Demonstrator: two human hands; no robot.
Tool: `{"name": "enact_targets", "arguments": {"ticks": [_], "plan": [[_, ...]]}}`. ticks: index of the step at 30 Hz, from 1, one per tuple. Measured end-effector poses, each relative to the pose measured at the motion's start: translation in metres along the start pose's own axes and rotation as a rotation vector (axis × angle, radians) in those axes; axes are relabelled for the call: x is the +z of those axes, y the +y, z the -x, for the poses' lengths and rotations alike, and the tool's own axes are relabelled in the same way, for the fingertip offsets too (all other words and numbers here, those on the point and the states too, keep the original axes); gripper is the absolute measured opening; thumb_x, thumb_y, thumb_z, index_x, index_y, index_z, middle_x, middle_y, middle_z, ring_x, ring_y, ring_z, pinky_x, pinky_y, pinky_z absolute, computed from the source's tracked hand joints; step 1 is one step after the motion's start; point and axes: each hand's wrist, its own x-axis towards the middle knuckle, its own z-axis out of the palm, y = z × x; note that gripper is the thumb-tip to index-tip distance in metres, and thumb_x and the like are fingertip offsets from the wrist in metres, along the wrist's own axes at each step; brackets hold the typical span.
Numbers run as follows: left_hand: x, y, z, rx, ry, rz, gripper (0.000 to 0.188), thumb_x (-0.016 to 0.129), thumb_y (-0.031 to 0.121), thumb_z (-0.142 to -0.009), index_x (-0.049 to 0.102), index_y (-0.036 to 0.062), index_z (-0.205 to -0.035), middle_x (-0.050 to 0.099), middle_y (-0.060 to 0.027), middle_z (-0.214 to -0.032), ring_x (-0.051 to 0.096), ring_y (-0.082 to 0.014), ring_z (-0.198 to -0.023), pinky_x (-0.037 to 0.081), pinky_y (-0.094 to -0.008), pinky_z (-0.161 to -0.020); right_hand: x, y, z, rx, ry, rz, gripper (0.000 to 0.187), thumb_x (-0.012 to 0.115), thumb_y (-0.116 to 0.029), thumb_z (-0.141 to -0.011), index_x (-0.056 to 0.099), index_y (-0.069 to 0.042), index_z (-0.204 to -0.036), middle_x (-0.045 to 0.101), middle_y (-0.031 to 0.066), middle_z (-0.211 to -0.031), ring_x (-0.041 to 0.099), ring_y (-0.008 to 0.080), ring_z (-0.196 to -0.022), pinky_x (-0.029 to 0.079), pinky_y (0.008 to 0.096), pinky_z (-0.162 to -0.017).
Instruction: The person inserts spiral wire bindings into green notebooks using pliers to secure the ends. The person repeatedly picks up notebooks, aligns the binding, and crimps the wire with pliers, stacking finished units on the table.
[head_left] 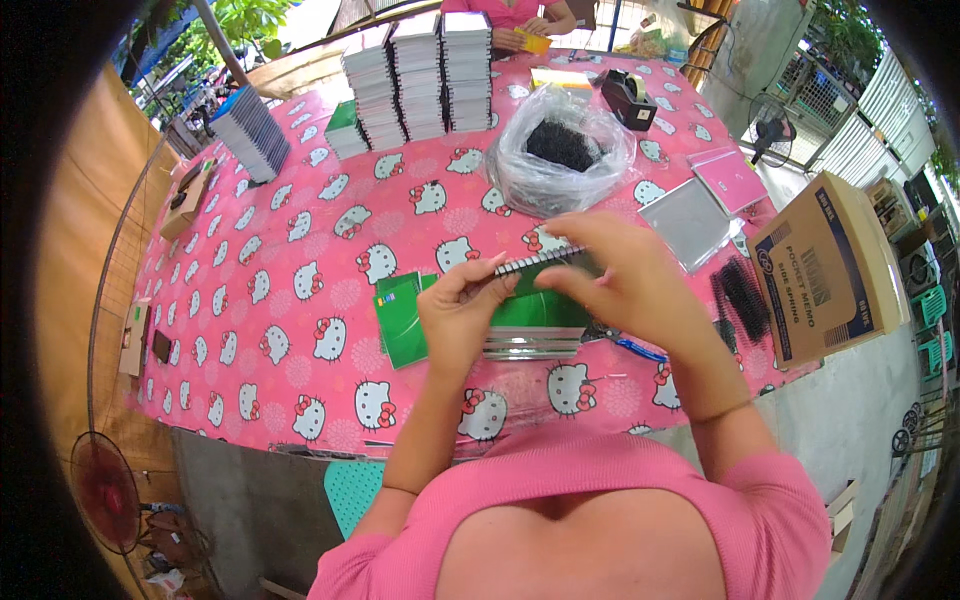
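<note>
A small green notebook (528, 283) with a black spiral coil along its top edge is held up over the table. My left hand (458, 308) is closed on its left end, thumb and fingers pinching near the coil. At the other end my right hand (622, 275) curves round the bound edge, its thumb against the cover; its other fingertips are partly hidden. Green covers (402, 325) lie on the table beside and under my left hand. Flat silvery strips (532, 343) rest just below the notebook. Blue-handled scissors (638, 348) lie under my right forearm.
A plastic bag of black coils (562, 147) stands beyond my hands. Tall notebook stacks (418, 85) and a blue-topped stack (250, 135) are farther back. Loose coils (742, 300) and a cardboard box (825, 270) sit at right. Another person's hands (530, 35) hold something yellow across the table.
</note>
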Motion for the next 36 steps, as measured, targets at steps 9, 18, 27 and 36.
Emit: {"name": "enact_targets", "arguments": {"ticks": [9,18,27,36], "plan": [[0.027,0.048,0.003,0.71,-0.101,-0.36,0.023,0.074,-0.009,-0.074,0.062,0.0001,-0.093,0.067,-0.0141,-0.096,0.066,-0.0189,-0.09,0.055,-0.0293,-0.074,0.04,0.091,0.232,0.412,-0.317,0.374,0.058,0.064,-0.033,-0.085,0.046,-0.008,-0.134,0.042,0.016,-0.142,0.04,0.0339,-0.13,0.027,0.0559,-0.106],[0.024,-0.001,0.031,0.384,-0.192,-0.557,0.021,0.078,-0.007,-0.07,0.065,-0.0037,-0.087,0.066,-0.0167,-0.099,0.066,-0.0193,-0.089,0.055,-0.0279,-0.073,0.046,0.091,0.219,0.57,-0.183,0.21,0.044,0.067,-0.027,-0.082,0.054,-0.005,-0.118,0.057,0.0133,-0.118,0.052,0.0309,-0.113,0.037,0.0502,-0.096],[0.028,0.001,0.038,0.37,-0.184,-0.373,0.019,0.071,-0.016,-0.07,0.063,-0.0066,-0.084,0.066,-0.0185,-0.098,0.067,-0.0222,-0.089,0.058,-0.0304,-0.074,0.012,-0.014,0.106,0.209,0.095,-0.04,0.04,0.077,-0.019,-0.076,0.061,-0.002,-0.108,0.063,0.0149,-0.097,0.06,0.0325,-0.09,0.049,0.0396,-0.078],[0.016,-0.004,0.036,0.647,-0.193,-0.486,0.02,0.07,-0.017,-0.071,0.059,-0.0036,-0.082,0.064,-0.0199,-0.101,0.066,-0.0226,-0.085,0.057,-0.0309,-0.07,0.02,0.006,0.119,1.077,-0.363,-1.578,0.031,0.063,-0.026,-0.093,0.062,-0.002,-0.112,0.066,0.0055,-0.098,0.061,0.0118,-0.086,0.051,0.0287,-0.071]]}}
